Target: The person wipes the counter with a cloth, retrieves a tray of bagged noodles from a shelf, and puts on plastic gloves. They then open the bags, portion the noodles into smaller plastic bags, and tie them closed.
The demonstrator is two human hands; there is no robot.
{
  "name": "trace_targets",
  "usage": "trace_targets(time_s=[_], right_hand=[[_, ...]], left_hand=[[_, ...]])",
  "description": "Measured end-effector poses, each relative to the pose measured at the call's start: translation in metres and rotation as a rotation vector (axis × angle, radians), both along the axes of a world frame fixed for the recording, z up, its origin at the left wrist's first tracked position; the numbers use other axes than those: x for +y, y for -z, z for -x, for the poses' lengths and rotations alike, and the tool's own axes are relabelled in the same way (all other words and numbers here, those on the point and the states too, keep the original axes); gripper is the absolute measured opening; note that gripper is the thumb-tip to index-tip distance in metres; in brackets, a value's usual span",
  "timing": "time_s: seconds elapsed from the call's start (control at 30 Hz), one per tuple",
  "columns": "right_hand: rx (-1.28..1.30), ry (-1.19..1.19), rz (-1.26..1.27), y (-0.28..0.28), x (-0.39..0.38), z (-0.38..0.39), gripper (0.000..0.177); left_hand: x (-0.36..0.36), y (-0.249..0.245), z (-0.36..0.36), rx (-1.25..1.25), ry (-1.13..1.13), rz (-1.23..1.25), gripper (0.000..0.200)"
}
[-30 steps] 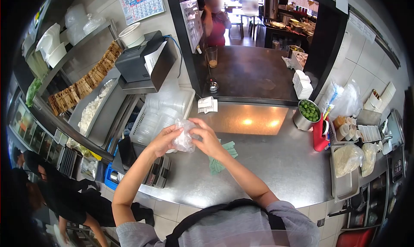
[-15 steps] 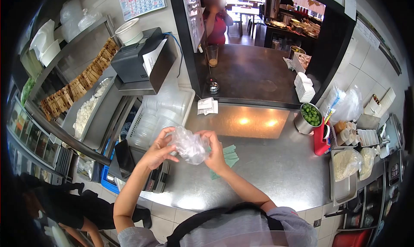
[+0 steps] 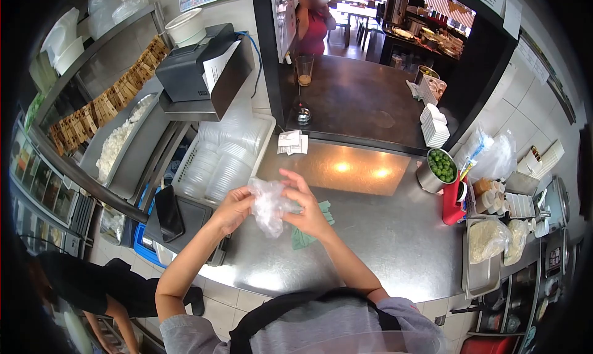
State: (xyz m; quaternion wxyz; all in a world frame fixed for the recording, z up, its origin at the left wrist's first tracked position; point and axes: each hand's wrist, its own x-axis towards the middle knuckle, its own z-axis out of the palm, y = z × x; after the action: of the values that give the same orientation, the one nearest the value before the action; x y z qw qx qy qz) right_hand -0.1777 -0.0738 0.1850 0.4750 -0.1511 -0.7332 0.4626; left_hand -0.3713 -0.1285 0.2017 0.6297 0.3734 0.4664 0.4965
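Observation:
Between my two hands, above the steel counter (image 3: 383, 243), is a crumpled clear plastic bag (image 3: 268, 207). My left hand (image 3: 233, 210) pinches the bag's left side between thumb and fingers. My right hand (image 3: 306, 207) is at its right side, thumb against the plastic, with the upper fingers raised and spread. What the bag holds, if anything, cannot be made out. A green cloth (image 3: 304, 236) lies on the counter, partly behind my right hand.
Stacked clear lids fill a white basket (image 3: 269, 131) at left, near a black phone (image 3: 168, 213). Green limes sit in a metal pot (image 3: 428, 180) beside a red holder (image 3: 454, 207). One person (image 3: 105, 289) bends at lower left; another (image 3: 312, 26) stands beyond the opening.
The bag looks narrower and more bunched. My right hand's fingers have lifted and spread. The view has shifted slightly, and the person at lower left has moved a little.

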Motion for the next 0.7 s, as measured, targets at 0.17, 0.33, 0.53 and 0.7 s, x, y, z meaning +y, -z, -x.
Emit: trace_targets(time_s=[0.17, 0.33, 0.53, 0.7], right_hand=[[0.321, -0.225, 0.377, 0.011, 0.009, -0.01, 0.028], [0.61, -0.371, 0.833, 0.002, 0.005, -0.01, 0.023], [0.799, -0.591, 0.968, 0.007, 0.009, 0.007, 0.032], [0.765, -0.337, 0.968, 0.014, 0.033, -0.001, 0.038]], left_hand=[[-0.003, 0.0, 0.027, -0.115, -0.005, 0.018, 0.01], [-0.011, -0.02, 0.056, -0.094, -0.031, -0.127, 0.006], [-0.012, -0.035, 0.087, -0.134, -0.237, -0.204, 0.026], [0.005, -0.043, 0.196, -0.259, -0.821, -0.509, 0.023]])
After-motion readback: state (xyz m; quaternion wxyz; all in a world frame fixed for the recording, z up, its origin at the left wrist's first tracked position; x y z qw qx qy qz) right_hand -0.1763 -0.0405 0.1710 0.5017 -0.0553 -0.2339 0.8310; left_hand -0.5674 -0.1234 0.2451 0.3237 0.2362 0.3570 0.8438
